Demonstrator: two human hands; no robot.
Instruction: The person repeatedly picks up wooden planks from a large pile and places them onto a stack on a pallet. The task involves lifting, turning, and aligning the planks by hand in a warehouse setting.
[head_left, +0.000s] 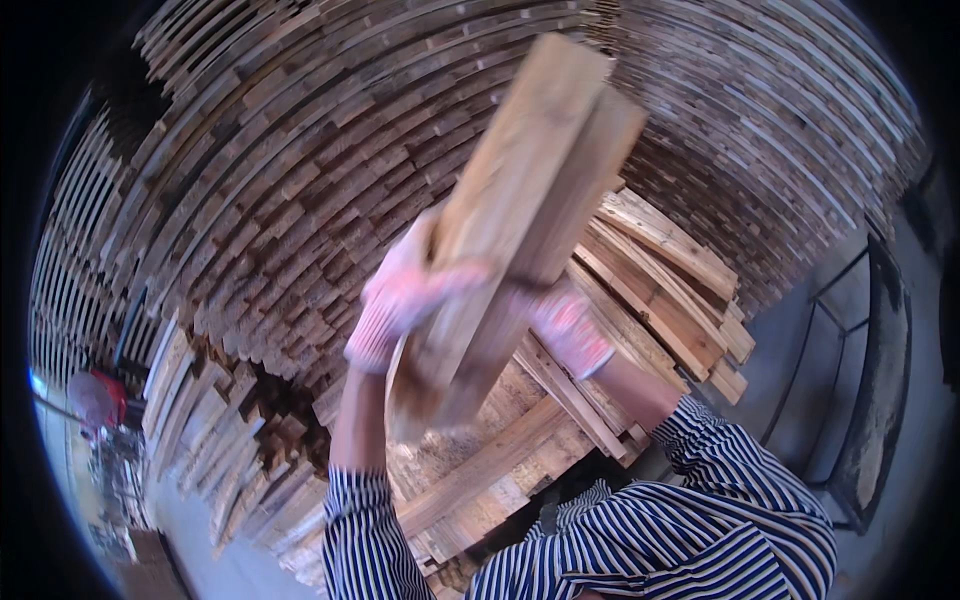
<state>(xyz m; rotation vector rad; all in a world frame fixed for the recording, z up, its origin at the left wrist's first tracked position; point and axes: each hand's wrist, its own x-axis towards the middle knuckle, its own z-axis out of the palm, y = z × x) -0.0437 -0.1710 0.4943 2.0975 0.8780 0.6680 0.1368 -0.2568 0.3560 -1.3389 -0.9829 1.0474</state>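
Both my hands wear pale pink knit work gloves. Between them a bundle of wooden boards (515,190) is lifted up in front of me, its long side tilted toward the upper right and smeared by motion. My left hand (405,295) grips the bundle's left side, with the thumb laid across the top board. On the right side, my right hand (565,325) is closed against the boards, its fingertips partly hidden behind them. Below the bundle lies a pile of loose planks (660,290) on a wooden platform (480,500).
Tall stacks of layered lumber (300,180) rise ahead and to the left, with another lumber stack (740,120) at the far right. A dark metal-framed bench (880,380) stands on my right. More loose boards (220,440) lie at left, and a person (95,400) is beyond them.
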